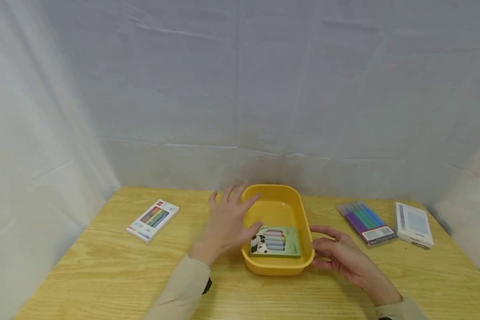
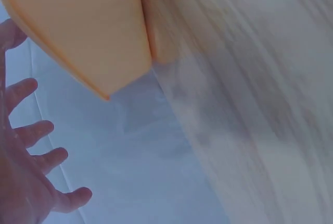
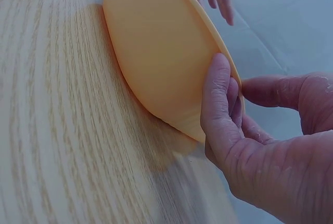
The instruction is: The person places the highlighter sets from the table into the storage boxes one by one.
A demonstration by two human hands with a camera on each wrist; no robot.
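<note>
Tub (image 1: 278,269), yellow and deep, sits mid-table, a bit to the right. A green panda box (image 1: 293,243) lies flat in its near end. The right hand (image 1: 342,256) pinches the tub's right edge; a snug but soft hold should stop it tipping. The left hand (image 1: 229,223), fingers spread wide, reaches over the left edge with nothing in it; I can't tell if it touches. It should come down gently. Farther right lie pens (image 1: 364,220) and a white box (image 1: 415,224); far left, a rainbow pack (image 1: 154,221).
</note>
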